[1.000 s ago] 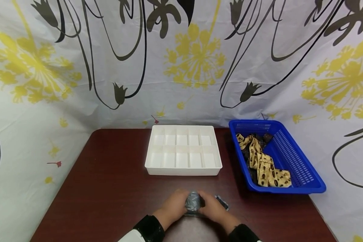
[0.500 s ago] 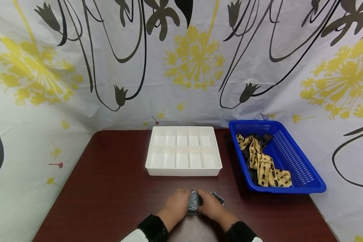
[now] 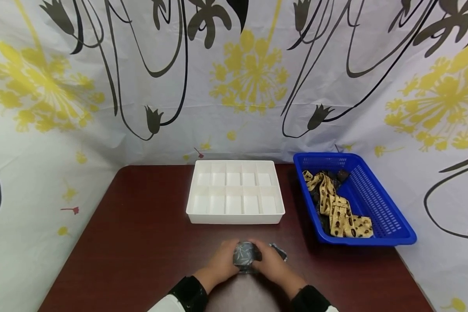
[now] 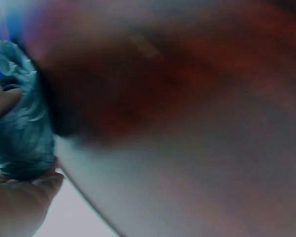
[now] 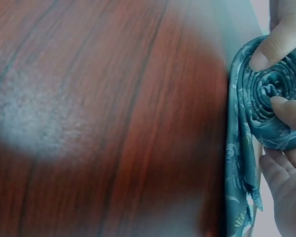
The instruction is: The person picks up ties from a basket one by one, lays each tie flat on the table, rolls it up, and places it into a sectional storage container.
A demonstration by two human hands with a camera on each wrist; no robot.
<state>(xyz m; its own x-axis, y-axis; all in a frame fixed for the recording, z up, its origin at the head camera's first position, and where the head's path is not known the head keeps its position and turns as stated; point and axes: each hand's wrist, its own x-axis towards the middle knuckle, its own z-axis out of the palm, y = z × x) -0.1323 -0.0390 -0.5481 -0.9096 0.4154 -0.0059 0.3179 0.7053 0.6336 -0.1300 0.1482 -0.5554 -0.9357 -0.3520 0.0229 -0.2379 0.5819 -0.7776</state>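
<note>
A grey patterned necktie [image 3: 245, 255], partly wound into a coil, sits on the table between both hands near its front. My left hand [image 3: 222, 262] grips the coil from the left, and my right hand [image 3: 272, 265] holds it from the other side. The tie's loose end [image 3: 278, 251] pokes out beyond the right hand. In the right wrist view the spiral face of the necktie [image 5: 271, 89] shows, with fingertips pressing on its layers and a flat tail running along the tabletop. The left wrist view has the rolled necktie [image 4: 24, 133] at its left edge, between finger and thumb.
A white tray [image 3: 235, 219] divided into several compartments stands behind the hands. At the right, a blue basket [image 3: 390, 203] contains a yellow spotted necktie [image 3: 340, 214] and dark cloth. The brown table [image 3: 148, 242] meets a patterned curtain at the back.
The loose end beside the right hand has drawn slightly inward. The coil shows a broader side than half a second ago. Both hands keep hold of it, shifting slightly.
</note>
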